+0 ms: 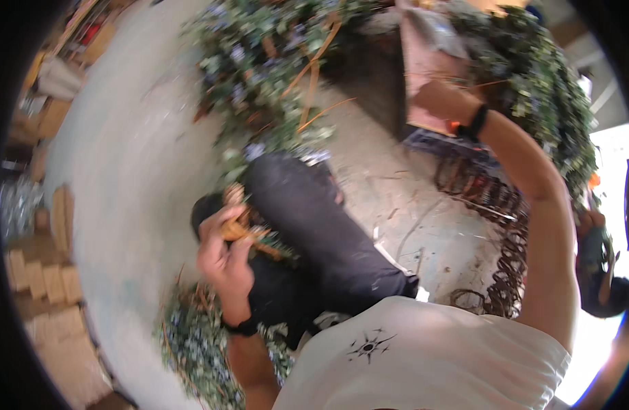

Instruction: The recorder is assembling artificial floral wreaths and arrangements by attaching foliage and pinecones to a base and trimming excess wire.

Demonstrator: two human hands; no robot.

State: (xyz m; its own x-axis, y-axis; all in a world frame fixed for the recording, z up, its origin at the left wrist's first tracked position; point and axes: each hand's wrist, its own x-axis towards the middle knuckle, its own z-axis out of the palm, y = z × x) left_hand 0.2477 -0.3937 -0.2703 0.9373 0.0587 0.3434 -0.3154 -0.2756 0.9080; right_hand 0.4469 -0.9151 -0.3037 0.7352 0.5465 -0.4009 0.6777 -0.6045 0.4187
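My left hand is closed by my bent knee, with thumb and fingers pinching a yellow-brown stem-like piece. Green leafy sprigs show just beside that piece, partly hidden by the dark trouser leg. At the upper right my right arm is stretched out, and my right hand is over a pink-topped box or board. Motion blur hides those fingers, so what they touch is unclear. Leafy garlands with small bluish flowers spread in front of me, with orange-brown twigs sticking out.
Another leafy heap lies by my left forearm, and a dense green one stands at the far right. Brown coils run along the floor below the box. Cardboard boxes line the left side. Another person is at the right edge.
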